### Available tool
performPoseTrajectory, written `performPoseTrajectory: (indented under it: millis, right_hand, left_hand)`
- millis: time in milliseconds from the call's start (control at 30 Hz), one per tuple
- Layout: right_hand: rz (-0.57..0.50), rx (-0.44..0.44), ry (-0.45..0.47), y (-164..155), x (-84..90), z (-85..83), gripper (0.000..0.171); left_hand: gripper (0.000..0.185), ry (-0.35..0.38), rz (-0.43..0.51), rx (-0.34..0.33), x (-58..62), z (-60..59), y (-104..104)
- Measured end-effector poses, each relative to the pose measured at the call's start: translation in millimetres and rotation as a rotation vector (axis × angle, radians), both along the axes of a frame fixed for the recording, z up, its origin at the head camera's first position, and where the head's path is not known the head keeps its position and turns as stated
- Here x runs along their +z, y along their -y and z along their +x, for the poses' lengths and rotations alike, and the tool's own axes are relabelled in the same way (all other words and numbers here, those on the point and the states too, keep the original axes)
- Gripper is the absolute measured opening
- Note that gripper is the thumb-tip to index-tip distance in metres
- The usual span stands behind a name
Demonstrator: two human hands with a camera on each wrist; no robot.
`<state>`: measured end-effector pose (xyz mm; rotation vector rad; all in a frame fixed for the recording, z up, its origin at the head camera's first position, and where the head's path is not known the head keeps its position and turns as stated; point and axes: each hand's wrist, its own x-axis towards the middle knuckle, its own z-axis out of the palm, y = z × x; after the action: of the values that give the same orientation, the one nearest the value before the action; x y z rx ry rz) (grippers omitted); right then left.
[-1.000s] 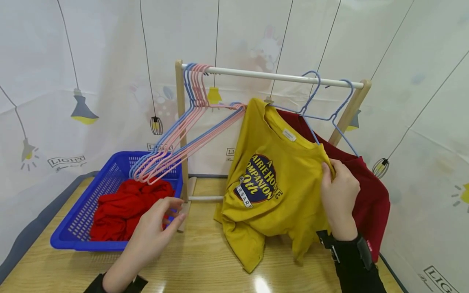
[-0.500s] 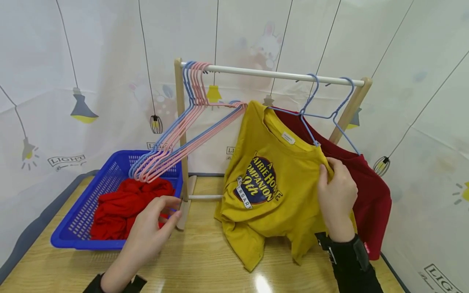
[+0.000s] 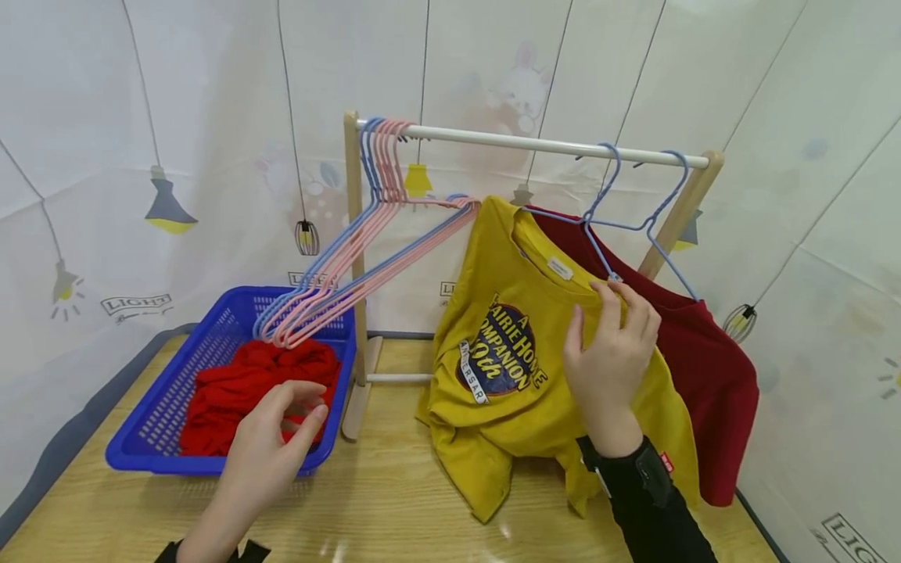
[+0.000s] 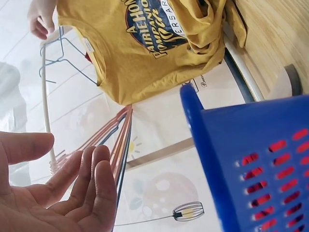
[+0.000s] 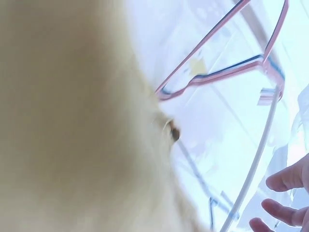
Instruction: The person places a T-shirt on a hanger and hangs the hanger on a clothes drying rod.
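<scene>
A yellow T-shirt (image 3: 563,344) with a dark printed badge hangs on a blue hanger (image 3: 591,223) toward the right of the rack. Over its right shoulder, close to the collar and the hanger's end, is my right hand (image 3: 614,363), fingers loosely bent and gripping nothing. The right wrist view shows those fingers (image 5: 285,179) spread apart, with blurred yellow cloth filling the left side. My left hand (image 3: 271,438) hovers before the blue basket (image 3: 232,465), its relaxed fingers around nothing. Behind the yellow shirt, a dark red garment (image 3: 718,391) hangs on another blue hanger (image 3: 662,211).
Several pink and blue hangers (image 3: 331,266) bunch at the left end of the rack's white rail (image 3: 493,137), reaching over the basket. Crumpled red cloth (image 3: 246,391) lies inside the basket. The rack's wooden post (image 3: 357,258) stands beside it on the wooden table (image 3: 380,500).
My right hand has let go of the yellow T-shirt's shoulder and moved left. The shirt's sleeve now drops down at the right. My left hand has shifted slightly left and down.
</scene>
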<state>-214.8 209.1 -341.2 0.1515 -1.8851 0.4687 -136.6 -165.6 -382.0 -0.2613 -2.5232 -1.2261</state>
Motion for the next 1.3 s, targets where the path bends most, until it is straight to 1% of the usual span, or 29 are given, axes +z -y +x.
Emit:
performPoseTrajectory:
  millis: [100, 233, 367, 500, 567, 600, 633, 667, 733, 800, 867, 967, 1033, 1200, 1300]
  right_hand:
    - [0.011, 0.063, 0.023, 19.1, 1.7, -6.5, 0.033]
    - [0.007, 0.186, 0.088, 52.0, 4.9, -20.4, 0.030]
    - [0.005, 0.294, 0.139, 85.9, 9.1, -40.1, 0.024]
    - [0.025, 0.356, 0.167, 115.6, 13.8, -61.4, 0.023]
    - [0.008, 0.399, 0.201, 129.7, 15.0, -72.0, 0.024]
    - [-0.019, 0.440, 0.238, 136.6, 15.2, -76.9, 0.024]
    - [-0.062, 0.503, 0.281, 143.8, 15.4, -81.9, 0.024]
    - [-0.126, 0.586, 0.343, 151.0, 15.3, -86.1, 0.026]
    - [-0.290, 0.768, 0.469, 165.3, 14.6, -93.2, 0.030]
    - [-0.473, 0.930, 0.575, 178.9, 14.4, -97.5, 0.034]
    - [-0.618, 1.048, 0.628, 191.0, 15.2, -99.2, 0.037]
    - [-0.724, 1.130, 0.620, 204.6, 19.0, -98.3, 0.036]
    - [-0.771, 1.158, 0.608, 210.0, 22.9, -96.5, 0.033]
    - [-0.830, 1.183, 0.621, 213.9, 31.3, -94.2, 0.029]
    - [-0.840, 1.201, 0.636, 213.7, 34.4, -92.9, 0.027]
  left_hand:
    - [0.022, -0.001, 0.006, 0.024, -4.2, 2.1, 3.7]
    - [0.019, 0.002, 0.008, 0.056, -11.8, 5.4, 7.0]
    - [0.016, 0.004, 0.005, 0.066, -18.6, 7.3, 8.1]
    - [0.015, -0.010, -0.003, 0.066, -21.3, 8.0, 8.3]
    - [0.014, -0.019, -0.012, 0.069, -21.5, 8.3, 8.3]
    - [0.013, -0.024, -0.015, 0.071, -21.6, 8.6, 8.4]
    - [0.013, -0.031, -0.015, 0.071, -21.7, 8.8, 8.6]
    - [0.013, -0.036, -0.014, 0.071, -21.7, 9.2, 8.6]
    - [0.012, -0.034, -0.018, 0.075, -21.9, 10.0, 8.8]
    - [0.012, -0.023, -0.017, 0.077, -22.0, 10.6, 9.1]
    - [0.012, -0.004, -0.016, 0.078, -22.2, 11.3, 9.4]
    - [0.013, 0.030, -0.016, 0.078, -22.3, 11.3, 9.6]
    - [0.014, 0.042, -0.012, 0.075, -22.4, 11.0, 9.3]
    - [0.014, 0.018, -0.017, 0.078, -22.2, 10.9, 9.7]
    - [0.014, 0.009, -0.024, 0.084, -21.5, 11.5, 10.9]
